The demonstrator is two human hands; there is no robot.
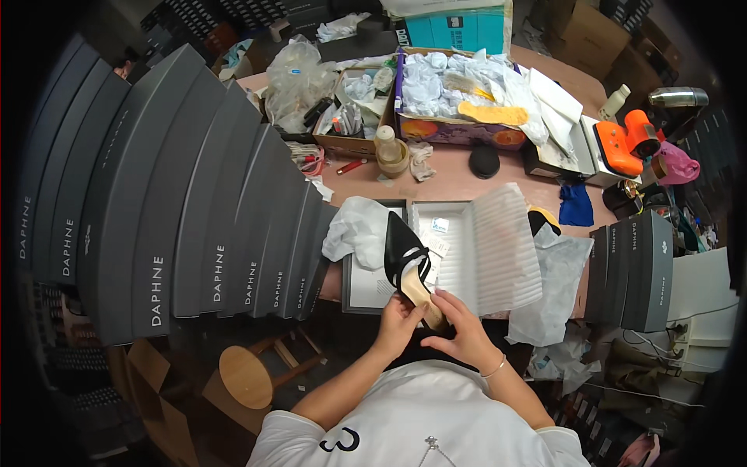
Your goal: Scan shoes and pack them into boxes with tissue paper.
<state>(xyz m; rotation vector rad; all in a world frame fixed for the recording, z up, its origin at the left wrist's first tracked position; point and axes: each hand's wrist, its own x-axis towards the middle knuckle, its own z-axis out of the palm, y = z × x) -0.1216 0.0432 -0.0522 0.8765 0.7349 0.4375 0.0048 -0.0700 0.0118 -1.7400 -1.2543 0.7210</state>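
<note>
A black pointed shoe with a pale insole and light strips across its upper is held above the boxes in front of me, toe pointing away. My left hand is closed around the left side near its heel end. My right hand is at the heel from the right, fingers against the insole's edge and thumb lower down. Beneath lies an open grey shoe box, and beside it a white-lined box with paper slips. Crumpled white tissue lies left of the shoe; ribbed white foam sheet covers the right.
Tall stacks of dark shoe boxes rise on the left, and more boxes stand right. Behind are a purple carton full of tissue, a jar, an orange tool and a blue cloth. A wooden stool stands below left.
</note>
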